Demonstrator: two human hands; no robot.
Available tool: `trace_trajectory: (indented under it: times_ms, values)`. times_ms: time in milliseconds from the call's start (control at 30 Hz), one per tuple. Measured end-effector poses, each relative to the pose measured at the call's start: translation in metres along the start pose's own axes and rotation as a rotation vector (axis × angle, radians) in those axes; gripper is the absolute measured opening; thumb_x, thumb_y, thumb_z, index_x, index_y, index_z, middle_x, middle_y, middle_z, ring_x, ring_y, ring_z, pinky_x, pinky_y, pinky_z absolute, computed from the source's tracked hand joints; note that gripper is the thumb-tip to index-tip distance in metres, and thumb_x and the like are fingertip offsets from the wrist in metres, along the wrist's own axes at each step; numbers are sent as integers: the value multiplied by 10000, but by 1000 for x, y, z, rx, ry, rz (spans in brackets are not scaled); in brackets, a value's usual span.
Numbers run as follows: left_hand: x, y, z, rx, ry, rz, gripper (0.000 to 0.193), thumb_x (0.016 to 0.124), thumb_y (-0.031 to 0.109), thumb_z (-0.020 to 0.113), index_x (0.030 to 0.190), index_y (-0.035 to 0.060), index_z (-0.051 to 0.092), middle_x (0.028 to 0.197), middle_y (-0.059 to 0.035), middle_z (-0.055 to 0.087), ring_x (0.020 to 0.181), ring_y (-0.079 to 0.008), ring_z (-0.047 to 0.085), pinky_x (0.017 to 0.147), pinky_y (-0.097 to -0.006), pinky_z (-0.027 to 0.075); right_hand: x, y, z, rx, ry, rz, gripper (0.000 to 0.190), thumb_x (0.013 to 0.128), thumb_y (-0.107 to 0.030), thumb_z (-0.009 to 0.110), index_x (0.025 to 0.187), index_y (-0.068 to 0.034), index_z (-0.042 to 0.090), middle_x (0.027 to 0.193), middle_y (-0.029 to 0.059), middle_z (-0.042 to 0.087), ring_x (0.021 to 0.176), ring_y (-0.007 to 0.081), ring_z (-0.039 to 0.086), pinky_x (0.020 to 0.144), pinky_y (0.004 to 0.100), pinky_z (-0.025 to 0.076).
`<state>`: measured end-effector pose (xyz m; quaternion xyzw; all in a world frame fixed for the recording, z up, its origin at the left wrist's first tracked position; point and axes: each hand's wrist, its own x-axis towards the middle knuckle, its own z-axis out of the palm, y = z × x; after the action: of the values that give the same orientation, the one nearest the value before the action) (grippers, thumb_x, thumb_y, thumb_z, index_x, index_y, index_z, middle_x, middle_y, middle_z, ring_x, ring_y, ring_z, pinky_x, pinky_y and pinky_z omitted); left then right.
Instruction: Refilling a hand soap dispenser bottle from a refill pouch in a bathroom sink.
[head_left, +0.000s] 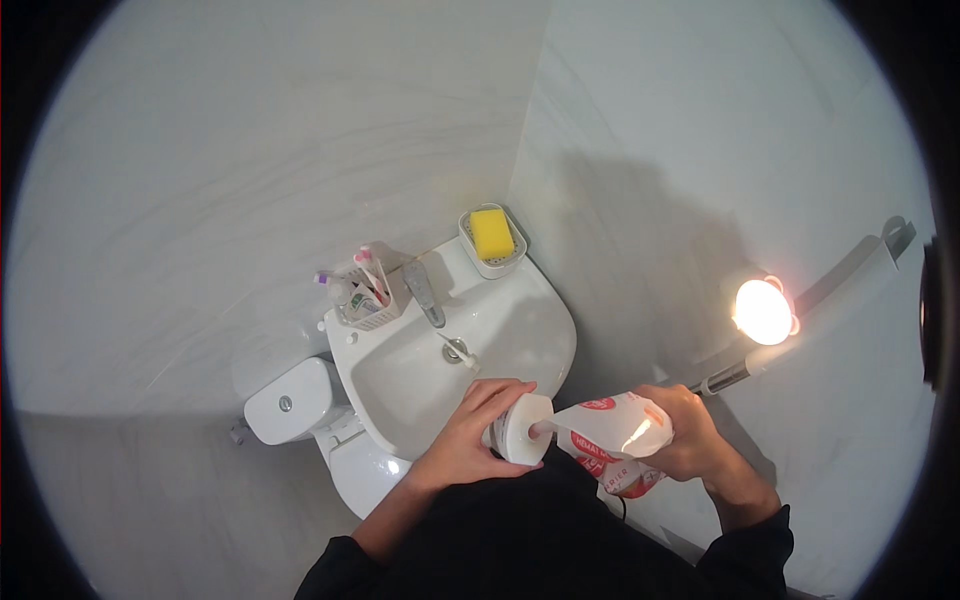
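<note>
My left hand (474, 435) holds a white plastic bottle (529, 430) with its top opening turned up towards me, over the near edge of the washbasin. In my right hand (682, 431) is a soft white-and-red refill pouch (619, 431), tilted so that its narrow end meets the bottle's opening. Whether liquid is running cannot be told. A white pump head with a long tube (468, 358) lies in the white washbasin (405, 397), across the drain.
Behind the basin stand a grey tap (424, 294), a white basket (375, 318) with toothbrushes and tubes, and a yellow sponge (492, 234) on a white holder (495, 271). A toilet (289, 401) is at left. A bright lamp (763, 312) shines at right, near a metal pole (726, 377).
</note>
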<state>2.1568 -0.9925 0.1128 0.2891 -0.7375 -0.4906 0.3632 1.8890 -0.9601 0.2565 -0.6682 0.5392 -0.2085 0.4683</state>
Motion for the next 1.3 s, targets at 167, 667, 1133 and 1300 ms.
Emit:
trace_trajectory:
  times_ms: [167, 667, 1133, 1300]
  values:
    - [-1, 2, 2, 33, 26, 14, 927, 556, 221, 948, 1371, 33, 548, 1308, -128, 553, 1207, -295, 533, 1021, -400, 437, -1, -1, -1, 11, -11, -39, 310, 745, -111, 783, 1019, -33, 660, 853, 112, 730, 804, 282, 737, 711, 345, 559]
    - [-5, 7, 3, 5, 13, 1, 902, 576, 209, 934, 1372, 36, 546, 1310, -126, 546, 1220, -292, 521, 1035, -397, 431, -8, 1, 1, -14, -20, -103, 312, 705, -69, 768, 995, -25, 663, 846, 113, 734, 784, 269, 740, 694, 329, 561]
    - [-7, 9, 6, 31, 86, 41, 894, 588, 195, 934, 1378, 49, 543, 1318, -120, 537, 1225, -301, 498, 1034, -405, 428, -6, -4, 9, -10, 106, -153, 190, 675, -72, 774, 808, -24, 648, 680, 103, 675, 605, 250, 688, 577, 305, 522]
    - [-6, 10, 6, 20, 78, 25, 886, 616, 211, 932, 1396, 76, 534, 1314, -111, 532, 1227, -305, 486, 1037, -406, 419, -8, 1, 5, -33, 8, -136, 278, 740, -79, 801, 987, -17, 690, 838, 103, 744, 786, 239, 749, 688, 308, 562]
